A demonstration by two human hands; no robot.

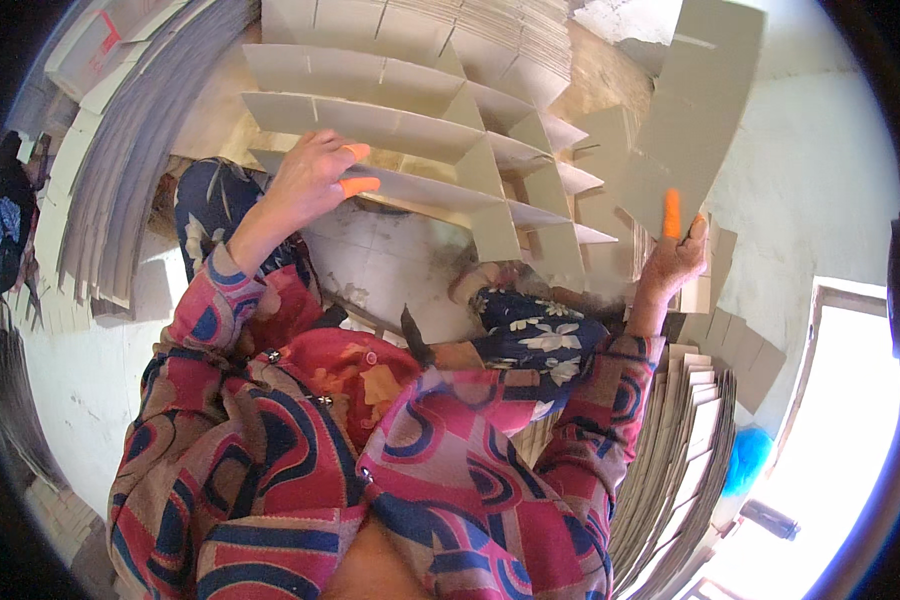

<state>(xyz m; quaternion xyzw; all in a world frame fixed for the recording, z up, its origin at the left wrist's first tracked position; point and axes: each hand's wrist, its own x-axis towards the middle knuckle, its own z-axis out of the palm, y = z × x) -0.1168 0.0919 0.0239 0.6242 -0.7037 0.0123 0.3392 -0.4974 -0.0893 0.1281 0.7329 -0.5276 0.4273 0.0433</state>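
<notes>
A partly assembled cardboard divider grid (410,125) stands in front of me, its long slotted strips crossed by short ones toward the right. My left hand (315,180) has orange covers on two fingers. It pinches the nearest long cardboard strip (425,190) near its left end, finger behind and thumb in front. Off to the right, my right hand (675,262), with an orange-covered finger stretched along it, holds the lower end of a loose cardboard strip (705,100). That strip is raised and apart from the grid. Part of the right-hand grip is hidden behind it.
Flat slotted cardboard (510,45) is piled behind the grid. Tall stacks of cardboard strips (120,170) stand at the left, and another stack (675,450) sits by my right elbow. A blue object (747,460) lies near the bright doorway (840,400). My knees are below the grid.
</notes>
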